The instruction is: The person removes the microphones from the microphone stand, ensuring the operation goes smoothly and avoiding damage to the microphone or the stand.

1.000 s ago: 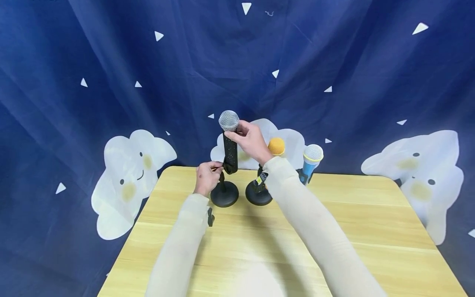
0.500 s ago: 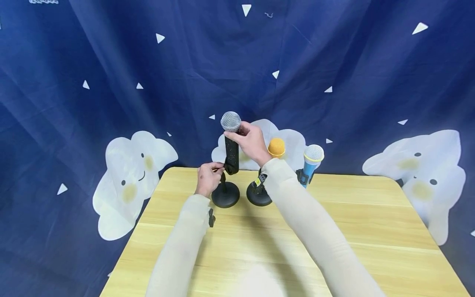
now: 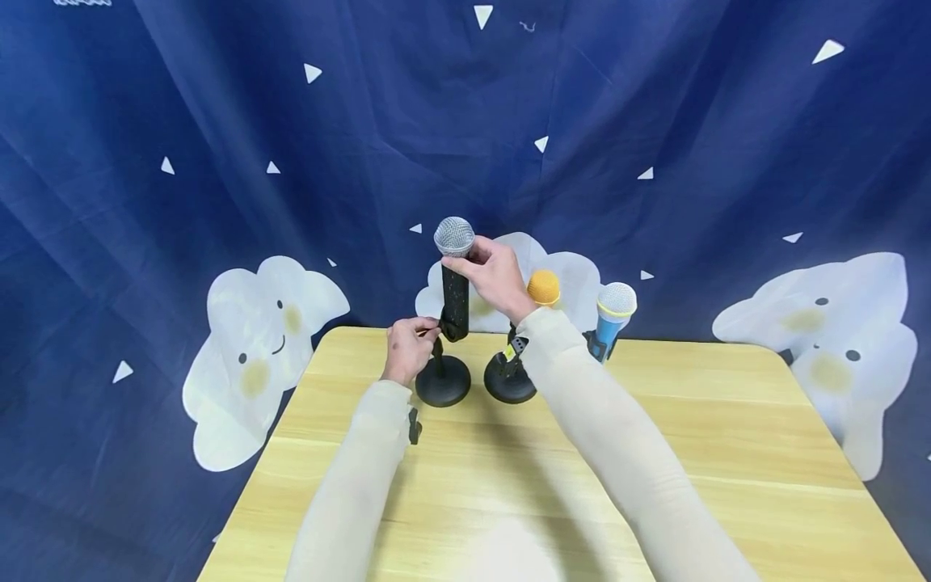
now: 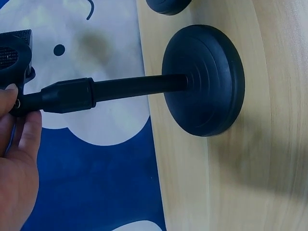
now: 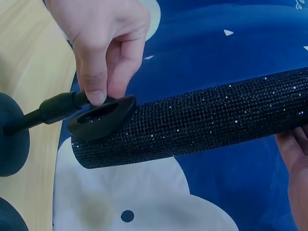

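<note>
A black glittery microphone (image 5: pixel 207 118) with a silver mesh head (image 3: pixel 454 236) stands nearly upright, its lower end inside the black clip (image 5: pixel 103 120) of a desk stand. The fingers and thumb of my right hand (image 3: pixel 498 275) grip it just below the mesh head. With thumb and fingers my left hand (image 3: pixel 407 349) pinches the joint under the clip, at the top of the stand's pole (image 4: pixel 139 87). The stand's round black base (image 4: pixel 204 79) rests on the table. In the right wrist view, only part of my right hand (image 5: pixel 299 178) shows, at the right edge.
To the right, a second round base (image 3: pixel 511 380) stands on the wooden table (image 3: pixel 727 436), with an orange-headed microphone (image 3: pixel 543 288) above it, partly behind my right wrist. Further right is a blue microphone (image 3: pixel 609 327) in a clip. A blue curtain (image 3: pixel 465 105) hangs behind the table.
Both hands keep their hold on the microphone and stand. The whole scene shifts slightly right in the head view; otherwise hardly anything differs.
</note>
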Demonstrator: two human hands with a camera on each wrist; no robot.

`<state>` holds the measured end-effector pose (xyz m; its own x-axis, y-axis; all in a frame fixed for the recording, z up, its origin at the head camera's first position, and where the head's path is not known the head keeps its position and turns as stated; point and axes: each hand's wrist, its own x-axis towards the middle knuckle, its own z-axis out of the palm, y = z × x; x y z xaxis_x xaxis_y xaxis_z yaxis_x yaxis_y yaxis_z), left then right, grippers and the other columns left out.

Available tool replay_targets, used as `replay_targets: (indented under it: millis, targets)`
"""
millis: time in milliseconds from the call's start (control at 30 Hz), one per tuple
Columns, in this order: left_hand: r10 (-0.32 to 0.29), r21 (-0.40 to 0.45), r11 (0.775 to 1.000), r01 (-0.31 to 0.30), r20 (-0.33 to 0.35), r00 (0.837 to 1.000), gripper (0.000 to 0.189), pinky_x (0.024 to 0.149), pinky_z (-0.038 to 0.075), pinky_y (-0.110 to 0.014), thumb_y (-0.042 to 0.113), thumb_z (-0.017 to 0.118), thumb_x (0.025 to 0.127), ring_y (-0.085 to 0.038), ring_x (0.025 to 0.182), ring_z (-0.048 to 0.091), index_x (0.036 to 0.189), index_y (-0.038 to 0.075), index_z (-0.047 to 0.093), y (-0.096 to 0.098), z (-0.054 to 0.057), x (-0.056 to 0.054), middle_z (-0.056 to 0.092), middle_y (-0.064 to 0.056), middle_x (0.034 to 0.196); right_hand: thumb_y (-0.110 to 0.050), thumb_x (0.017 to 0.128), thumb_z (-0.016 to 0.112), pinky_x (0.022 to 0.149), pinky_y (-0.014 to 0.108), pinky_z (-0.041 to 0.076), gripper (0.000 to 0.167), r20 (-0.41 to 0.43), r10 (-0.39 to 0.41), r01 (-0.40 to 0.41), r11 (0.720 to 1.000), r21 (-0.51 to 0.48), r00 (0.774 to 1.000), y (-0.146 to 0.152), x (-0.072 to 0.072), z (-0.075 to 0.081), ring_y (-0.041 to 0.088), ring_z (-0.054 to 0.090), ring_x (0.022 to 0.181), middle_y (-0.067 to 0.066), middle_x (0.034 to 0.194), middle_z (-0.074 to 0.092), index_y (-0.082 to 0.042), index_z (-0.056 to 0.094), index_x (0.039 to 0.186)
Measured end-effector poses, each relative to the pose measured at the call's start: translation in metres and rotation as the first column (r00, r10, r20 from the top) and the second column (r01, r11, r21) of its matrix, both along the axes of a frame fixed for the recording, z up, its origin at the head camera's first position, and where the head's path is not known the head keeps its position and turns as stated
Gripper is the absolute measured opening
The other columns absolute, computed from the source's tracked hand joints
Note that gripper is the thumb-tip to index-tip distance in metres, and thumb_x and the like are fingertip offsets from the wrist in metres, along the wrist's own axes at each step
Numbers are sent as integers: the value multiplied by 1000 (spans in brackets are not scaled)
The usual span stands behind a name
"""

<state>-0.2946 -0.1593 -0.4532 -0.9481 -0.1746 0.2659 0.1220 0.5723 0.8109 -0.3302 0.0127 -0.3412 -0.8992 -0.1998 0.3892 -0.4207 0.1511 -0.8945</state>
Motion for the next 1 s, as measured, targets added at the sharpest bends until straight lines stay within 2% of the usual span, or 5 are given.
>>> replay_targets:
  millis: [567,733,800,867,1000]
  targets:
    - [-2,-5,1000,2,14,1000,11,78,60,-35,2,73,90,-25,96,72,97,2,80,-1,4,0,75,-11,104,-21,90,76,83,29,53,31,30,89,-90,996,15,996,5,-4,7,15,67,91,7,105,74,-7,71,117]
    - [-5,-10,1000,5,16,1000,11,80,60,-36,2,72,90,-26,99,71,98,2,80,-1,4,0,75,-12,105,-22,90,77,70,27,48,32,42,87,-88,996,26,995,6,-3,9,15,62,81,7,104,74,-8,71,118]
    - [-6,-8,1000,6,16,1000,11,81,60,-36,1,72,90,-26,100,71,98,1,79,-1,4,0,75,-12,105,-21,90,77,69,26,47,32,41,92,-93,995,24,995,6,-4,9,14,61,80,7,104,74,-7,71,118]
    - [-7,-2,1000,7,20,1000,11,82,59,-36,1,72,90,-27,101,71,98,1,79,-1,4,0,75,-12,105,-20,90,77,70,26,49,32,35,98,-99,995,24,995,6,-5,9,14,62,81,7,104,74,-7,71,118]
    - [-8,1,1000,7,27,1000,11,84,59,-36,1,72,90,-26,102,70,98,2,79,-1,3,0,74,-12,105,-19,90,76,83,27,52,32,35,108,-109,994,33,994,7,-6,9,14,66,89,7,108,74,-6,71,119]
